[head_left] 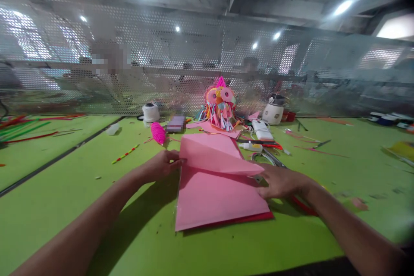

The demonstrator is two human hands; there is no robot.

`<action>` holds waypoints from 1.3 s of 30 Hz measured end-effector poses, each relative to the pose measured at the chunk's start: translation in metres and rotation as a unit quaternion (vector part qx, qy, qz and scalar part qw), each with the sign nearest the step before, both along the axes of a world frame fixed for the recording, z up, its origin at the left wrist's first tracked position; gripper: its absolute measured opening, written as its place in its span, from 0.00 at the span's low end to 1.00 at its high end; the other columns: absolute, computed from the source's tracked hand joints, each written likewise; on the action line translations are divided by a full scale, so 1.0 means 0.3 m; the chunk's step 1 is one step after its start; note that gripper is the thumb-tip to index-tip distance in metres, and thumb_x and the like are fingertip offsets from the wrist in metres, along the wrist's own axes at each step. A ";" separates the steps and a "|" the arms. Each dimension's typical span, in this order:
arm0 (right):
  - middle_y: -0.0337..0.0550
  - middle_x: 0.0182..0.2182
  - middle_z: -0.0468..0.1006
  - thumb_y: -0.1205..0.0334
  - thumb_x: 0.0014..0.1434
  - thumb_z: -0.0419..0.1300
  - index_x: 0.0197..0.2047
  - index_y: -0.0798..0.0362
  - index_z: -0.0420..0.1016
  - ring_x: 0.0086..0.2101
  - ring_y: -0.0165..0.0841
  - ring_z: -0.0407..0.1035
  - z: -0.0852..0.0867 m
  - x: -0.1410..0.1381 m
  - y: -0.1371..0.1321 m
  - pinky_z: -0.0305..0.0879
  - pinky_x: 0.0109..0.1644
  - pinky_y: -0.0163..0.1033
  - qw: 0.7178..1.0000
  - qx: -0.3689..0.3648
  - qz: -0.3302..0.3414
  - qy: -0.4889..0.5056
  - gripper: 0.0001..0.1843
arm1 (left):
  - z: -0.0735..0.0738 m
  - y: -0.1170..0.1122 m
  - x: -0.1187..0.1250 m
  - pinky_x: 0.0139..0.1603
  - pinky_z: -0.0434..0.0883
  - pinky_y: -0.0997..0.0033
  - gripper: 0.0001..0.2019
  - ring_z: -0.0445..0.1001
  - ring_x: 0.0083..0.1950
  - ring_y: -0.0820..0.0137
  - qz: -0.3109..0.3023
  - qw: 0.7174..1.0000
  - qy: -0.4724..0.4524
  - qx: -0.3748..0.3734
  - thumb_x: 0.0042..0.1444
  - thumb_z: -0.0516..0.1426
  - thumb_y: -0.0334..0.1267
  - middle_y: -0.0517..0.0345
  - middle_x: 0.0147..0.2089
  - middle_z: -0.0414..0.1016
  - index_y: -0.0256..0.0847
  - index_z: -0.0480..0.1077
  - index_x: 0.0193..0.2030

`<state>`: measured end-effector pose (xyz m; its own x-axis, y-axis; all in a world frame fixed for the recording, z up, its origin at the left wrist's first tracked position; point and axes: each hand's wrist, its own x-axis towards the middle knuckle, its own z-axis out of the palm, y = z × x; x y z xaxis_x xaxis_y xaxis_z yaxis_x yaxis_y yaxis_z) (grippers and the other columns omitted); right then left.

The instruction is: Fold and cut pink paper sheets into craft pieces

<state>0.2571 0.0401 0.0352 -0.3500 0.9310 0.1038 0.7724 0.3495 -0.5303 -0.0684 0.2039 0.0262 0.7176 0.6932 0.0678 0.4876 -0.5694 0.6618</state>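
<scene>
A large pink sheet of paper (220,153) lies over a stack of pink paper (220,202) in front of me, its near edge bent up in a loose flap. Red paper (255,219) peeks out under the stack's near right edge. At the left edge my left hand (166,164) pinches the upper sheet between thumb and fingers. My right hand (280,181) grips the flap's right corner, its thumb low by the stack's side; part of its fingers is hidden by the paper.
Behind the paper stands a colourful fringed paper figure (220,105). Pink yarn (158,133), a white spool (150,113), a glue bottle (252,147), scissors (273,157), a white device (261,130) and a white jar (273,110) surround it. A perforated screen (181,86) borders the green table (139,237).
</scene>
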 end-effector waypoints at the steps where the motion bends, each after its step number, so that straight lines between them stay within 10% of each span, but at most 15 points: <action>1: 0.45 0.50 0.77 0.62 0.50 0.62 0.57 0.49 0.72 0.44 0.37 0.72 -0.005 -0.009 0.006 0.65 0.52 0.40 0.999 -0.014 0.003 0.033 0.28 | 0.004 -0.002 0.001 0.47 0.68 0.68 0.17 0.73 0.42 0.61 0.002 1.000 -0.002 -0.005 0.55 0.55 0.51 0.57 0.37 0.79 0.41 0.78 0.34; 5: 0.42 0.34 0.78 0.50 0.57 0.57 0.38 0.53 0.78 0.32 0.34 0.69 -0.052 -0.043 0.055 0.65 0.36 0.36 0.982 -0.055 -0.074 0.163 0.16 | 0.021 -0.010 0.004 0.47 0.68 0.70 0.15 0.74 0.44 0.61 -0.008 0.999 -0.008 -0.044 0.53 0.57 0.51 0.56 0.41 0.78 0.42 0.79 0.35; 8: 0.34 0.17 0.61 0.43 0.56 0.55 0.19 0.54 0.65 0.20 0.26 0.53 -0.093 -0.062 0.089 0.49 0.23 0.33 0.962 -0.045 -0.193 0.187 0.24 | 0.023 -0.014 0.009 0.46 0.68 0.69 0.17 0.73 0.44 0.61 -0.004 0.997 -0.008 -0.083 0.50 0.59 0.53 0.56 0.43 0.78 0.42 0.79 0.35; 18: 0.31 0.16 0.49 0.47 0.51 0.57 0.16 0.50 0.48 0.21 0.26 0.47 -0.126 -0.110 0.119 0.42 0.25 0.35 0.938 0.032 -0.296 0.178 0.25 | -0.045 -0.013 0.022 0.28 0.60 0.72 0.17 0.63 0.27 0.71 0.155 0.984 0.074 -0.045 0.41 0.60 0.49 0.64 0.25 0.63 0.40 0.60 0.19; 23: 0.33 0.18 0.67 0.54 0.51 0.59 0.33 0.52 0.68 0.21 0.30 0.60 -0.129 -0.107 0.142 0.52 0.26 0.35 0.930 0.015 -0.312 0.194 0.11 | -0.034 -0.026 0.018 0.28 0.58 0.72 0.14 0.65 0.27 0.70 0.171 0.976 0.127 -0.048 0.43 0.58 0.49 0.62 0.24 0.67 0.40 0.64 0.23; 26: 0.32 0.18 0.69 0.56 0.51 0.59 0.46 0.54 0.68 0.20 0.32 0.62 -0.119 -0.100 0.157 0.54 0.25 0.35 0.931 -0.025 -0.301 0.208 0.20 | -0.015 -0.044 0.033 0.27 0.55 0.72 0.15 0.64 0.27 0.70 0.183 0.973 0.134 -0.042 0.46 0.57 0.51 0.62 0.24 0.66 0.41 0.63 0.23; 39: 0.27 0.18 0.53 0.60 0.52 0.55 0.62 0.57 0.60 0.20 0.30 0.53 -0.122 -0.109 0.143 0.53 0.27 0.36 0.943 -0.031 -0.282 0.173 0.33 | -0.049 -0.089 0.078 0.29 0.54 0.70 0.18 0.66 0.29 0.68 0.228 0.958 0.148 0.092 0.59 0.50 0.47 0.55 0.29 0.69 0.40 0.62 0.22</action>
<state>0.2244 0.0830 -0.0014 0.2478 0.9669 0.0607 0.6026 -0.1048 -0.7911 -0.0449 0.1773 0.0113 0.3494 0.9351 0.0598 0.8640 -0.3462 0.3655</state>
